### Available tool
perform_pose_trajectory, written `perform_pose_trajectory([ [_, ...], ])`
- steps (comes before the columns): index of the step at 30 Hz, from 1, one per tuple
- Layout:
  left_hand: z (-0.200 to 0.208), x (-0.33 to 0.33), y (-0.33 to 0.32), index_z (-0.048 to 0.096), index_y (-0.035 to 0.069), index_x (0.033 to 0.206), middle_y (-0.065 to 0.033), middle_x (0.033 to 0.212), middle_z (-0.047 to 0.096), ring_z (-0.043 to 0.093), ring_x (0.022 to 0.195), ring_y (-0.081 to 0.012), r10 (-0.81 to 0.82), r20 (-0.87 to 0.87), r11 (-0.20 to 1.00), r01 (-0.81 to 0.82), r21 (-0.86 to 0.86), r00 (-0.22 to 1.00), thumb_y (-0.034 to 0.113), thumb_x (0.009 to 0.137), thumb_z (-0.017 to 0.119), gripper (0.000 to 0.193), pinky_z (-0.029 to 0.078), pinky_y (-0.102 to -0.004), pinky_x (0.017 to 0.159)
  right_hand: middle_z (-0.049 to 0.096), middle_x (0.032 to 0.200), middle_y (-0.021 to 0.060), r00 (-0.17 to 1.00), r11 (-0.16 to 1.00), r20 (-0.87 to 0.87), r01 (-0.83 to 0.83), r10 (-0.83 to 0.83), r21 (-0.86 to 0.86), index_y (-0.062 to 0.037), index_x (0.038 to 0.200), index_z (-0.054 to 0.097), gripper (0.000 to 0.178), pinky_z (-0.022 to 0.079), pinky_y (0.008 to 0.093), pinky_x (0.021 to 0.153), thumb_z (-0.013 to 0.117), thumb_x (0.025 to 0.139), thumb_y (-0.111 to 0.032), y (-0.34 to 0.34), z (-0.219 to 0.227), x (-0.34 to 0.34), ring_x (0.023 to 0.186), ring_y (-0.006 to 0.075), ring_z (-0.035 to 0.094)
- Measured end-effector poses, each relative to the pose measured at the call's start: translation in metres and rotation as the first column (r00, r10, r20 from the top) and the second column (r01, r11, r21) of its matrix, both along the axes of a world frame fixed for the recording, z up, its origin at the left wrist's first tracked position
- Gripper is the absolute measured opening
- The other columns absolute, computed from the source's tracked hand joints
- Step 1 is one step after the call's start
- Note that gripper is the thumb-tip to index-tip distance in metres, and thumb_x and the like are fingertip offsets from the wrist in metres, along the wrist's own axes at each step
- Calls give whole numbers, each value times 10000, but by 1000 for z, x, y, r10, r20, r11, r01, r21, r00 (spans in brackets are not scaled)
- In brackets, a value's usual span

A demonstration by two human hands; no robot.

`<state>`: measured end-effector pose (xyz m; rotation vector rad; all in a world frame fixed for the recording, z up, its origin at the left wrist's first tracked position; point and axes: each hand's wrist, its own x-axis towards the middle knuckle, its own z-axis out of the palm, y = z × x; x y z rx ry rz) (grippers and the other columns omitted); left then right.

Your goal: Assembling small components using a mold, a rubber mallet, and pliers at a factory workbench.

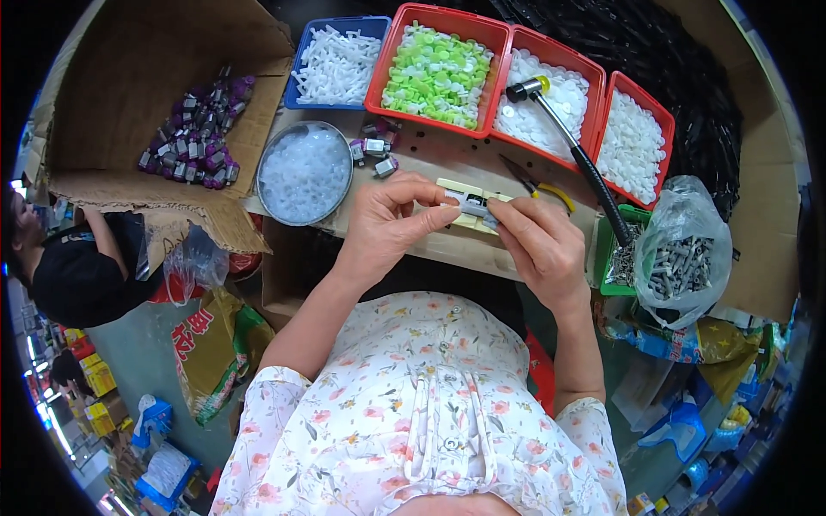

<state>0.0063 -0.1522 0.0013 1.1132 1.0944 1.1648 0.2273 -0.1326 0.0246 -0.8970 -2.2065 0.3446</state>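
A cream-coloured block fixture [469,225] lies near the table's front edge, with a small grey housing [472,205] in it that shows a dark inner part. My left hand [389,225] is closed in a pinch at the housing's left end, on a tiny white piece [451,202]. At the right end, the thumb and fingers of my right hand [544,247] are pinched together; whatever lies between them is hidden. Several grey motors with purple ends [376,148] lie beyond my left hand. Yellow-handled pliers [538,185] rest behind my right hand.
A cardboard box [103,103] with more motors stands left, beside a round tin [263,185] of clear pieces. Blue [297,64] and red bins [379,64] of small plastic parts line the back. A hammer [578,155] leans across them; a bag of grey parts [684,258] sits right.
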Motion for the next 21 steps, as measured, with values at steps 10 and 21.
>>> perform_pose_trajectory([
  [10,9,3,7,764,27,943,-38,822,691,560,810,-120,12,-258,985,32,167,966,109,812,787,156,404,-268,675,668,966,116,996,1000,89,1,2,-28,-20,1076,700,327,515,382,759,773,759,-51,0,6,7,860,290,659],
  [21,2,21,12,758,24,915,-71,838,691,584,810,-192,117,-466,918,83,387,877,53,796,765,123,433,-321,776,653,972,115,993,983,120,44,-22,-176,-25,1009,685,314,480,404,801,804,746,-148,1,4,22,881,300,620],
])
